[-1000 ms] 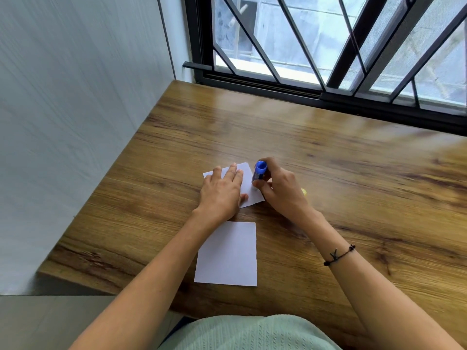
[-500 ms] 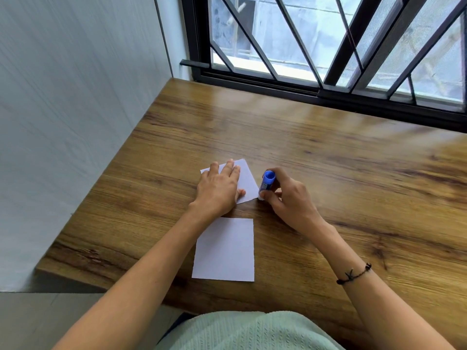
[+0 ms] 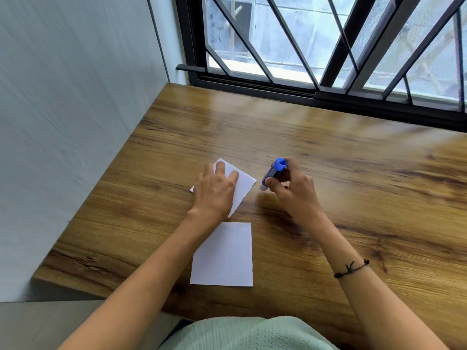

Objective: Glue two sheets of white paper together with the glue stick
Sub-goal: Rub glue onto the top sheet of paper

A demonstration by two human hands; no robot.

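Two white paper sheets lie on the wooden table (image 3: 328,173). My left hand (image 3: 214,193) presses flat on the far sheet (image 3: 243,186), which sits turned at an angle. The near sheet (image 3: 223,256) lies bare just in front of it, close to the table's front edge. My right hand (image 3: 290,190) grips a blue glue stick (image 3: 274,173), tilted with its blue end up and its pale tip pointing down, just off the far sheet's right corner and slightly above the wood.
A pale wall borders the table on the left. A window with black bars (image 3: 328,46) runs along the back. The table's front edge is near my body, and bare wood stretches to the right.
My right hand has carried the glue stick rightward off the far sheet to beside its right corner. The far sheet has turned slightly under my left hand.
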